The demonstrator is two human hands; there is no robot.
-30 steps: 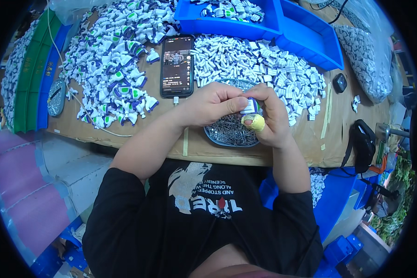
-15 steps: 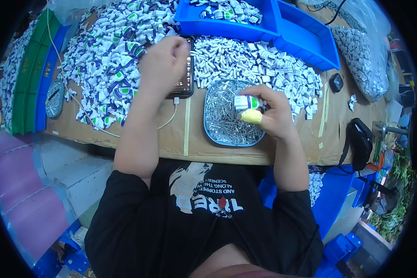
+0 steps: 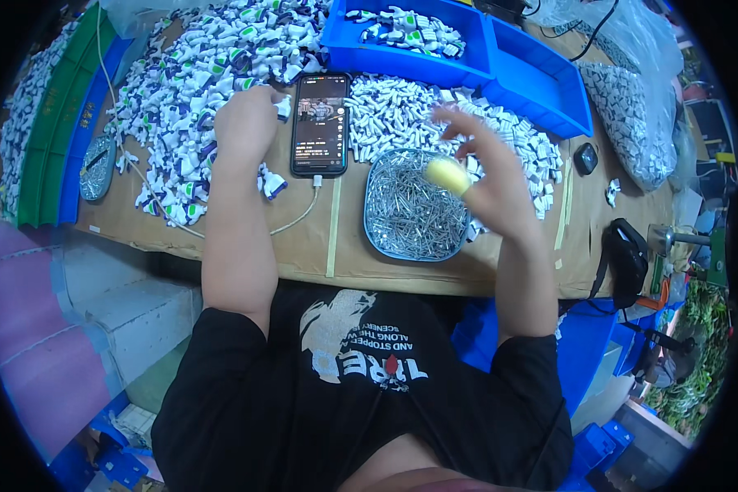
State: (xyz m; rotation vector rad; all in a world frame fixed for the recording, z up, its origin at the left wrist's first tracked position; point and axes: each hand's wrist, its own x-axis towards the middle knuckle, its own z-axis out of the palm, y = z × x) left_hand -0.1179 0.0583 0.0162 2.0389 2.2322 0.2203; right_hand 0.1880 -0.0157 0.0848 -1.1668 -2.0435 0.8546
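Observation:
My left hand (image 3: 246, 127) is curled at the right edge of a heap of white, purple and green plastic toy parts (image 3: 180, 102). A white plastic toy part (image 3: 284, 108) shows at its fingertips, beside the phone; the fingers themselves are partly hidden. My right hand (image 3: 492, 180), smeared by motion, has its fingers apart and no part visible in them. Its thumb wears a yellow cover (image 3: 448, 175). It hovers at the right side of a blue-rimmed tray (image 3: 371, 221) of metal pins (image 3: 410, 209), over a spread of small white parts (image 3: 385, 111).
A phone (image 3: 320, 123) with a lit screen lies between the heaps, its white cable (image 3: 299, 215) running left. Blue bins (image 3: 541, 78) stand at the back. On the right are a plastic bag of parts (image 3: 631, 123), a small black device (image 3: 585, 158) and a black pouch (image 3: 629, 262).
My left hand has moved left off the phone to the heap's edge. The white, purple and green part is gone from my right hand, which has opened and shifted right from the pin tray.

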